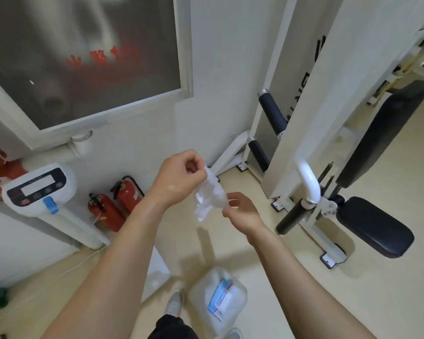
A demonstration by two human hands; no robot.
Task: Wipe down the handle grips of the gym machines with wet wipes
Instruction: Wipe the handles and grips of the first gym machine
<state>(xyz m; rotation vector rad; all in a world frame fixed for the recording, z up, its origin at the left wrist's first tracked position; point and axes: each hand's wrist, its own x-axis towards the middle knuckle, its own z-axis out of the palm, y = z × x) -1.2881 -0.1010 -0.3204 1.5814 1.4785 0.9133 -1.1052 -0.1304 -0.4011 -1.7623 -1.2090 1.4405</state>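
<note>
While the left hand (179,178) pinches the top corner of the wet wipe (209,196) between thumb and fingertip, the right hand (242,209) nips its lower edge, and the sheet hangs crumpled in mid-air between them. It looks light, limp and damp, likely to cling to itself, so the corners are where to tug it open. Below, the wipe pack (221,299) lies on a plastic jug (201,294); black handle grips (272,111) stand off to the right.
</note>
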